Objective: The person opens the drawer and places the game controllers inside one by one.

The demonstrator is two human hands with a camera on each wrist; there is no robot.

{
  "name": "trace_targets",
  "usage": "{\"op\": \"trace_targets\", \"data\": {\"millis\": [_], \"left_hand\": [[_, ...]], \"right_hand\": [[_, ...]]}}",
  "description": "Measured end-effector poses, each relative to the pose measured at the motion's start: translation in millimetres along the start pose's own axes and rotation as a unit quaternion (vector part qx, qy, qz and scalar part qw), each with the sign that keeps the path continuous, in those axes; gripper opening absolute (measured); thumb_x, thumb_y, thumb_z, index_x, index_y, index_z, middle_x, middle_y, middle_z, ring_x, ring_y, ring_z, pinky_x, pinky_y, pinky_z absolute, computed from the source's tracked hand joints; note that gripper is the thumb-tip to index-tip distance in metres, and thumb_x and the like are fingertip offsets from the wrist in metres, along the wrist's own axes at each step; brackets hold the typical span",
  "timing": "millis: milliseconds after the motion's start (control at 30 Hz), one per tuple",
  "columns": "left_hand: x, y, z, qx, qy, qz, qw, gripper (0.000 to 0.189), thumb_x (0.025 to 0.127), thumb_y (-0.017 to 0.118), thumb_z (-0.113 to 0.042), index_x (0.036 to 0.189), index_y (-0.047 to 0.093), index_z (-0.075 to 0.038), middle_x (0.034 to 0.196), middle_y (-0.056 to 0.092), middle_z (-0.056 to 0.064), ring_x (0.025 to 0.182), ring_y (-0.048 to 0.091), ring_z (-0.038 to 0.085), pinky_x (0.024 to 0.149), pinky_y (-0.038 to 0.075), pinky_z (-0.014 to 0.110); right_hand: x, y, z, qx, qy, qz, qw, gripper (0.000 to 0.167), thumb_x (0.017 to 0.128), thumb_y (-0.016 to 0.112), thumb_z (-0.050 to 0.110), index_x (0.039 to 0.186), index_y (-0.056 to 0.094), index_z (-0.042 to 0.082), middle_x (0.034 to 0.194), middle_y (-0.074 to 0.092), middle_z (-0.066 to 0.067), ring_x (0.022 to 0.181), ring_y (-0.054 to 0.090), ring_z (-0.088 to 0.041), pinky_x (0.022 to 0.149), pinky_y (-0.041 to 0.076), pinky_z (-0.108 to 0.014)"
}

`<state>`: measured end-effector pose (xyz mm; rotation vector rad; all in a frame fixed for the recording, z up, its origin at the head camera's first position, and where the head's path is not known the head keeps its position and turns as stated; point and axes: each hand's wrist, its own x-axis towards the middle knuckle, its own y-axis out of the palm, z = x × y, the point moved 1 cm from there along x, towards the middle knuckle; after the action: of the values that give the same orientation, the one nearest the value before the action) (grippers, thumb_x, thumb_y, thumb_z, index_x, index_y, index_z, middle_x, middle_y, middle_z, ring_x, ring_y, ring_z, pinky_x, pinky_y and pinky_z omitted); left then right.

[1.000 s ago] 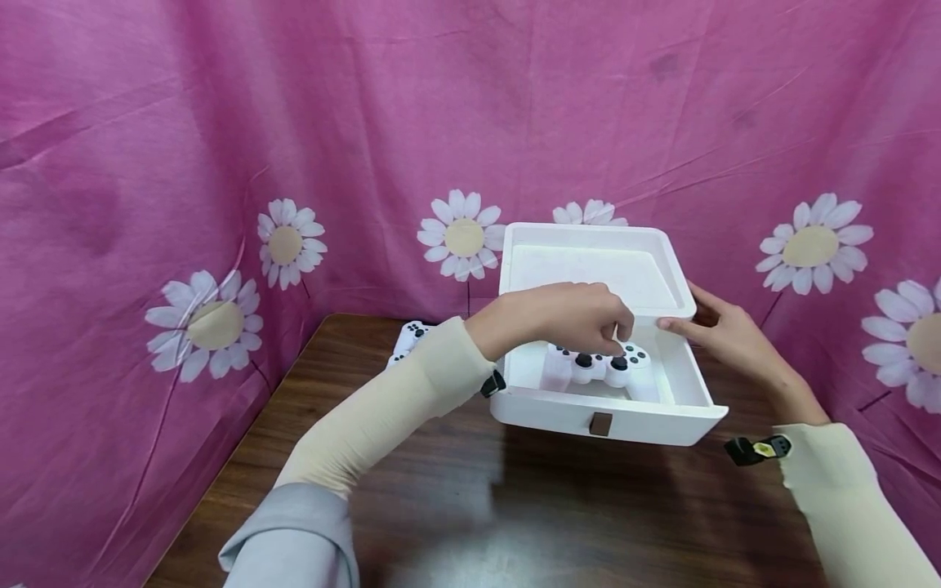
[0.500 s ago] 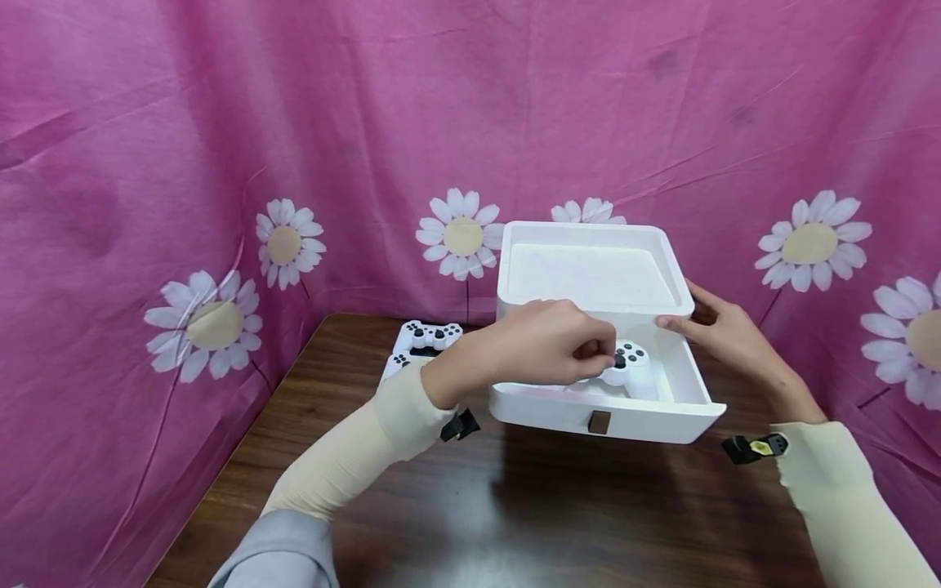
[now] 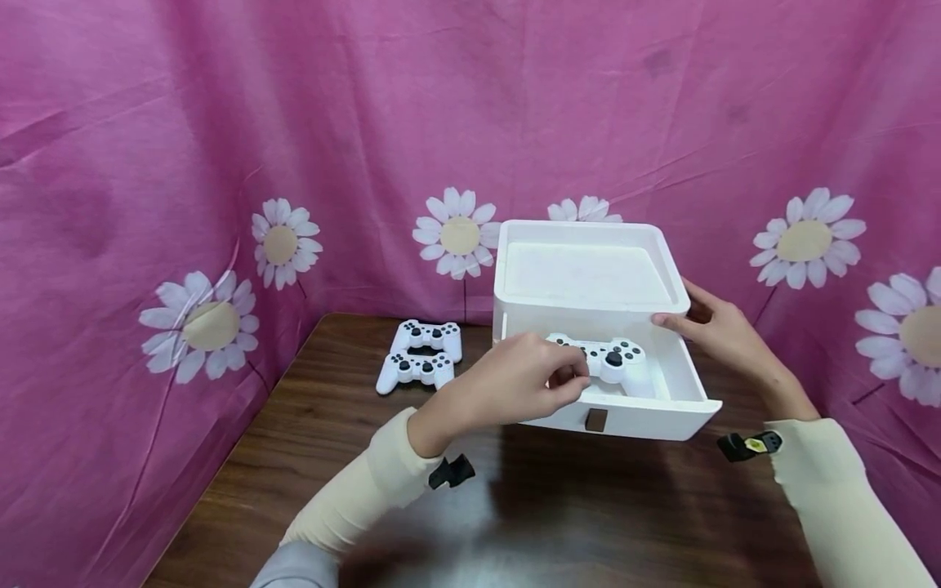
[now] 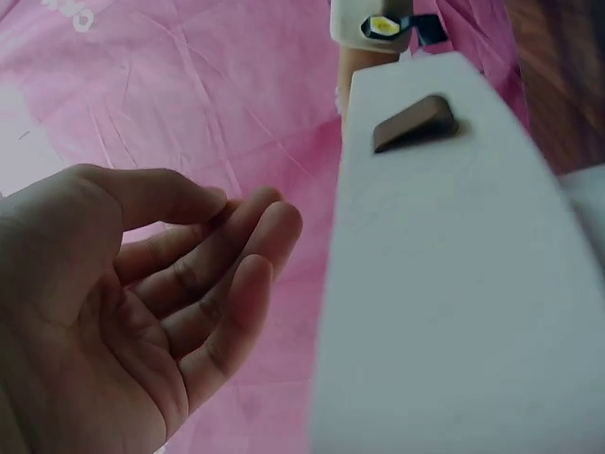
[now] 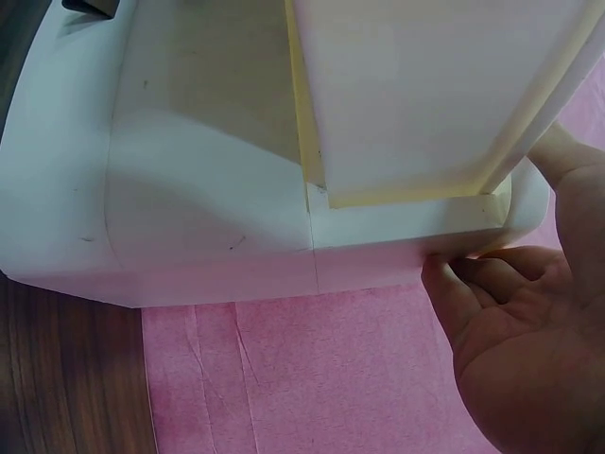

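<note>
A white storage box [image 3: 588,261] with a shallow top tray has its drawer [image 3: 654,420] pulled out; a brown tab [image 3: 596,420] marks the front. Inside the drawer lies a white game controller [image 3: 626,374] with black sticks, its left part hidden behind my left hand [image 3: 518,380]. That hand holds nothing, its fingers loosely curled, over the drawer's left front edge. In the left wrist view it hovers beside the drawer front [image 4: 425,265]. My right hand [image 3: 716,331] grips the box's right side, thumb over the top edge and fingers against the side wall.
Two more white game controllers stand left of the box, a rear one [image 3: 452,345] and a front one [image 3: 390,377]. All of this is on a brown wooden table [image 3: 331,441]. Behind hangs a pink cloth [image 3: 367,147] with printed daisies.
My left hand has drawn back from over the controller in the drawer, toward the left and front. More of that controller and the two on the table now show. My right hand stays on the box.
</note>
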<state>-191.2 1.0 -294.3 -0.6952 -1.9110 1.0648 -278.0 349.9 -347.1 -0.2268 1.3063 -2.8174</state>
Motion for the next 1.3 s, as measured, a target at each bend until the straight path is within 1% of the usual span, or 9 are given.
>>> {"op": "trace_targets", "data": {"millis": [200, 367, 500, 600, 767, 900, 1100, 1233, 1300], "left_hand": [[-10.5, 20.3, -0.8, -0.018, -0.018, -0.014, 0.9996, 0.01, 0.102, 0.069, -0.018, 0.099, 0.078, -0.015, 0.071, 0.065, -0.009, 0.064, 0.05, -0.001, 0.063, 0.039, 0.011], [-20.6, 35.3, -6.2, -0.014, -0.017, -0.058, 0.998, 0.007, 0.1, 0.071, -0.016, 0.097, 0.077, -0.015, 0.071, 0.067, -0.01, 0.063, 0.051, -0.003, 0.062, 0.039, 0.008], [-28.9, 46.8, -11.0, -0.023, -0.015, -0.085, 0.996, 0.005, 0.098, 0.072, -0.013, 0.098, 0.077, -0.013, 0.076, 0.074, -0.008, 0.066, 0.059, -0.005, 0.065, 0.043, 0.004], [-34.2, 56.7, -12.3, -0.045, -0.031, -0.099, 0.9936, 0.004, 0.097, 0.073, -0.011, 0.096, 0.078, -0.011, 0.079, 0.077, -0.006, 0.07, 0.066, -0.004, 0.067, 0.046, 0.002], [-41.1, 72.3, -10.5, -0.073, -0.068, -0.119, 0.9879, 0.004, 0.097, 0.074, -0.011, 0.095, 0.078, -0.01, 0.081, 0.079, -0.003, 0.072, 0.069, -0.001, 0.068, 0.047, 0.003], [-44.5, 81.5, -8.7, -0.073, -0.088, -0.12, 0.9862, 0.008, 0.097, 0.074, -0.011, 0.103, 0.079, -0.009, 0.083, 0.08, -0.002, 0.073, 0.071, -0.002, 0.067, 0.049, 0.003], [-46.7, 92.9, -9.4, -0.079, -0.119, -0.102, 0.9844, 0.013, 0.097, 0.074, -0.014, 0.109, 0.078, -0.009, 0.082, 0.08, -0.003, 0.072, 0.069, -0.007, 0.068, 0.048, 0.002], [-46.7, 100.9, -9.8, -0.143, -0.138, -0.091, 0.9759, 0.016, 0.099, 0.072, -0.013, 0.113, 0.075, -0.006, 0.078, 0.079, -0.003, 0.063, 0.061, -0.015, 0.07, 0.048, 0.002], [-46.6, 104.4, -10.2, -0.198, -0.15, -0.09, 0.9644, 0.017, 0.101, 0.07, -0.01, 0.115, 0.073, -0.003, 0.079, 0.08, 0.001, 0.06, 0.06, -0.016, 0.067, 0.05, 0.004]], "right_hand": [[1.8, 1.6, -0.6, 0.006, -0.007, -0.001, 1.0, 0.095, 0.099, 0.072, 0.052, 0.171, 0.019, 0.021, 0.153, 0.052, -0.034, 0.124, 0.061, -0.045, 0.07, 0.051, -0.013], [2.3, 1.5, -0.8, 0.004, -0.001, -0.003, 1.0, 0.095, 0.099, 0.071, 0.052, 0.172, 0.018, 0.022, 0.154, 0.051, -0.034, 0.124, 0.06, -0.045, 0.07, 0.049, -0.012], [1.8, 1.3, -0.2, 0.003, -0.001, -0.003, 1.0, 0.095, 0.099, 0.071, 0.052, 0.172, 0.018, 0.022, 0.154, 0.051, -0.034, 0.124, 0.06, -0.045, 0.07, 0.049, -0.012], [1.2, 1.5, 0.8, 0.003, -0.003, -0.004, 1.0, 0.095, 0.099, 0.071, 0.053, 0.171, 0.018, 0.021, 0.154, 0.051, -0.034, 0.125, 0.06, -0.045, 0.07, 0.049, -0.012], [0.2, 1.4, 2.3, 0.005, -0.004, -0.006, 1.0, 0.096, 0.099, 0.071, 0.053, 0.171, 0.019, 0.02, 0.153, 0.051, -0.035, 0.125, 0.06, -0.046, 0.07, 0.048, -0.011], [-0.4, 0.9, 2.9, 0.008, -0.007, -0.008, 0.9999, 0.095, 0.099, 0.071, 0.052, 0.171, 0.019, 0.019, 0.152, 0.052, -0.035, 0.123, 0.06, -0.045, 0.07, 0.049, -0.012], [-1.3, 1.3, 2.8, 0.008, -0.008, -0.008, 0.9999, 0.094, 0.099, 0.071, 0.051, 0.171, 0.019, 0.02, 0.152, 0.053, -0.035, 0.123, 0.061, -0.045, 0.07, 0.05, -0.013], [-1.5, 1.8, 3.0, 0.008, -0.005, -0.005, 0.9999, 0.095, 0.099, 0.07, 0.052, 0.171, 0.019, 0.02, 0.152, 0.052, -0.035, 0.123, 0.061, -0.046, 0.07, 0.05, -0.014], [-1.2, 1.9, 3.1, 0.007, -0.005, -0.006, 0.9999, 0.095, 0.099, 0.07, 0.053, 0.171, 0.019, 0.02, 0.151, 0.053, -0.035, 0.123, 0.061, -0.046, 0.07, 0.05, -0.014]]}}
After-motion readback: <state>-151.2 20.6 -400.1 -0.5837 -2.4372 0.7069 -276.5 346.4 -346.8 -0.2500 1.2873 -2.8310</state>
